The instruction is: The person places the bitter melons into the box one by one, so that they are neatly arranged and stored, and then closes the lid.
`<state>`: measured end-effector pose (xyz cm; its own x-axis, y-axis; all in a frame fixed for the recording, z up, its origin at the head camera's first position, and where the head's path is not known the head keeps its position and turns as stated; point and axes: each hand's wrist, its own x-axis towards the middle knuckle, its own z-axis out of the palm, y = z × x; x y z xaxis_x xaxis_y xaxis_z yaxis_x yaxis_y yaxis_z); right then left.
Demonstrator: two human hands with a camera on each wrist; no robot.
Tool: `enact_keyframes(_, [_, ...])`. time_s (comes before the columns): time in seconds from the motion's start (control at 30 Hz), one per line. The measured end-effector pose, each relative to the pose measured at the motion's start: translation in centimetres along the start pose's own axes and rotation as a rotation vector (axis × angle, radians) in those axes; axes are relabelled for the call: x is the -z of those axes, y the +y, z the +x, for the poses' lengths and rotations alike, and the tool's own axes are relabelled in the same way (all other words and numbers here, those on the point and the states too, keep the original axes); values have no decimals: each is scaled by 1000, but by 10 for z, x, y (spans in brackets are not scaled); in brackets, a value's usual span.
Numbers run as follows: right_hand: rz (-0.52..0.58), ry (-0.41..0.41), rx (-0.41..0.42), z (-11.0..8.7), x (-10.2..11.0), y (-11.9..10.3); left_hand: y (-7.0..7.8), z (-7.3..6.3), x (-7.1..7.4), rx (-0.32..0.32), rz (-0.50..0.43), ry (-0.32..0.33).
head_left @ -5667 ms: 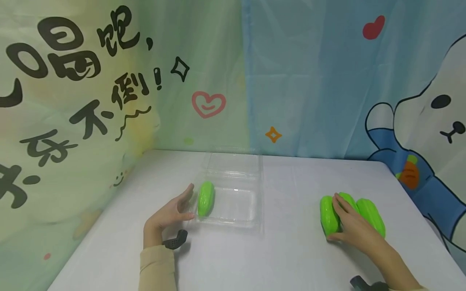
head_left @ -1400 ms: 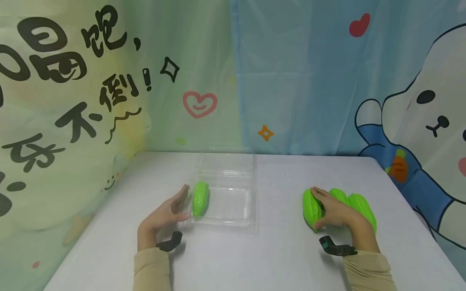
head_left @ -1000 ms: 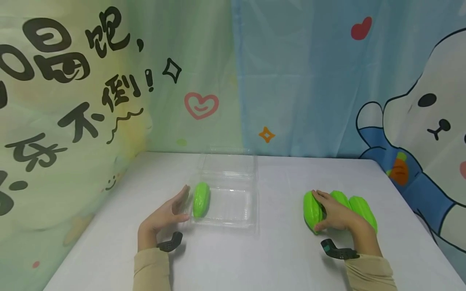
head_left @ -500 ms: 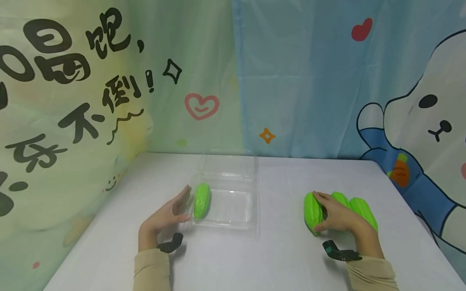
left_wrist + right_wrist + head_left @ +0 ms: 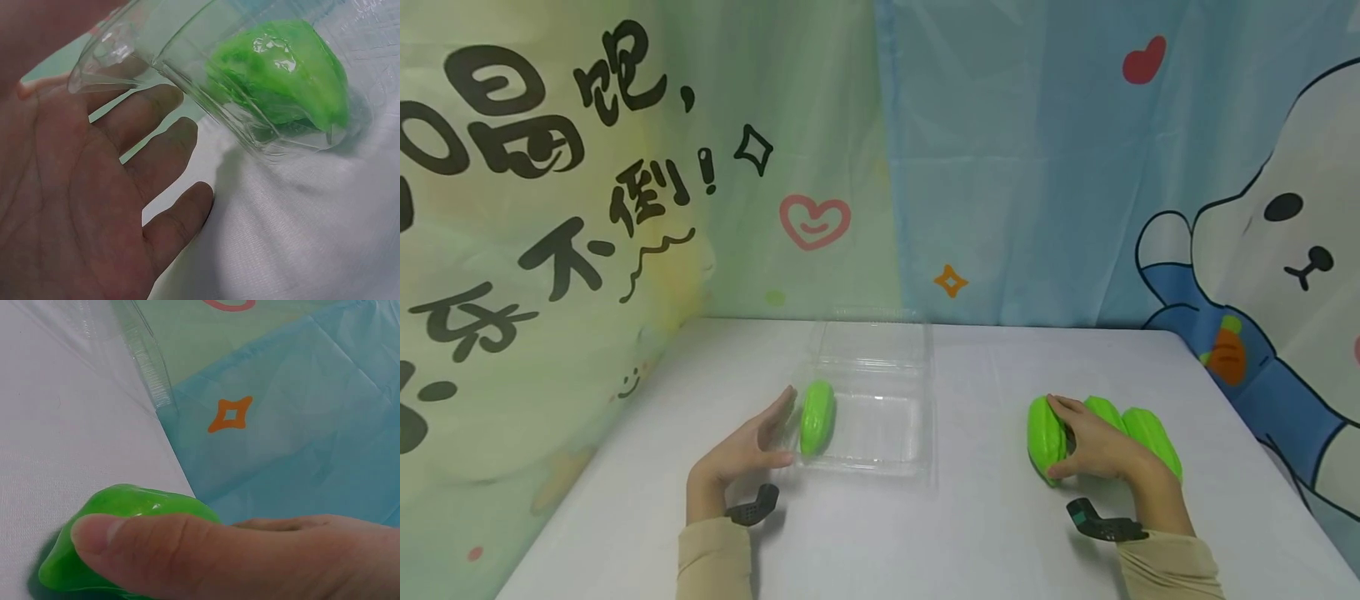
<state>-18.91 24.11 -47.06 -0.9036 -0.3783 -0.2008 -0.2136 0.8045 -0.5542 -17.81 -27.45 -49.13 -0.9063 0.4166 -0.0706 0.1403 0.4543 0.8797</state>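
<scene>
A clear plastic clamshell box (image 5: 880, 425) lies open on the table, its lid folded back. One green star fruit (image 5: 817, 418) sits at its left side, and shows through the plastic in the left wrist view (image 5: 281, 75). My left hand (image 5: 741, 450) is at the box's left edge, thumb and fingers spread apart. In the left wrist view its fingers (image 5: 162, 156) are extended near the box rim; firm contact cannot be told. On the right, my right hand (image 5: 1097, 442) grips another star fruit (image 5: 1043, 437) between thumb (image 5: 150, 544) and fingers, seemingly still on the table.
Two more star fruits (image 5: 1152, 437) lie to the right, partly behind the right hand. A white cloth covers the table (image 5: 940, 533). Behind it hangs a printed curtain (image 5: 1000, 167) close to the far edge.
Since the oldest frame, my right hand has shifted left and now grips the leftmost star fruit, which is slightly apart from the other two. Over the last second both hands stay almost still.
</scene>
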Motion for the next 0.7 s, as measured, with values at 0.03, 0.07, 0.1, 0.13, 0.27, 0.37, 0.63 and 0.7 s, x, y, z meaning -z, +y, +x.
enact_keyframes(0.03, [2,1,1,0,0,0,0,0,0,-1,-1,-1])
enact_keyframes(0.07, [3,3,3,0,-1,0,-1,0,0,-3,-4,-1])
enact_keyframes(0.1, [3,6,4,1,-1,1,-1,0,0,-6,-6,-2])
enact_keyframes(0.13, [3,11,7,1,-1,1,-2,0,1,-7,-6,-4])
enact_keyframes(0.27, [2,32,15,1,-1,1,-6,2,2,-3,7,-3])
enact_keyframes(0.37, [2,42,13,1,-2,2,-8,4,2,-5,19,-3])
enact_keyframes(0.63, [6,60,19,3,-3,-1,-6,2,2,-1,31,-4])
enact_keyframes(0.7, [13,64,20,3,-3,-2,-5,1,1,5,35,2])
